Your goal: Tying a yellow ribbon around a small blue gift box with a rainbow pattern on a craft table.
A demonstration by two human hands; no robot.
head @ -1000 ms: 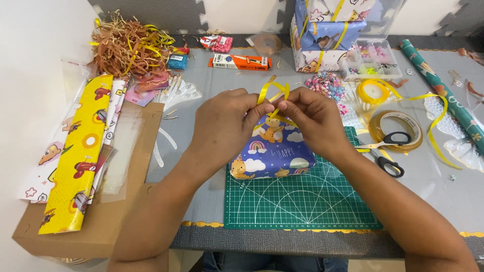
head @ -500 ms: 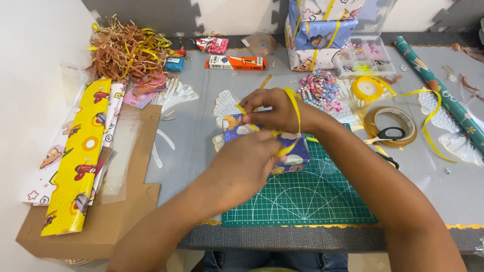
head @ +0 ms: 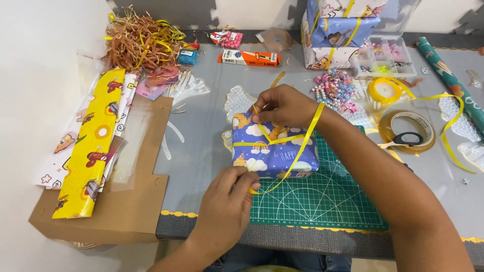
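Now, head view: gift box (head: 275, 151) has turned flat onto the green cutting mat (head: 322, 201). Right hand (head: 285, 107) pins yellow ribbon (head: 302, 143) on its far edge; left hand (head: 229, 201) pinches the ribbon end at the near side. Ribbon now crosses the top.

1. A home craft table set up for gift wrapping: a grey tabletop (head: 201, 151) against a white wall, with grey foam puzzle-mat tiles (head: 166, 6) at the far edge.
2. A green gridded cutting mat (head: 322, 201) lies near the front edge.
3. Rolled yellow cartoon-print wrapping paper (head: 88, 151) rests on flat brown cardboard (head: 131, 201) at left.
4. Far left, a heap of brown shredded paper filler (head: 138, 43).
5. At right, a clear tape roll (head: 408, 131), a yellow ribbon spool (head: 385, 90) and a clear compartment box of beads (head: 383, 60).
6. Wrapped boxes stacked and tied with yellow ribbon (head: 338, 30) stand at the far edge.
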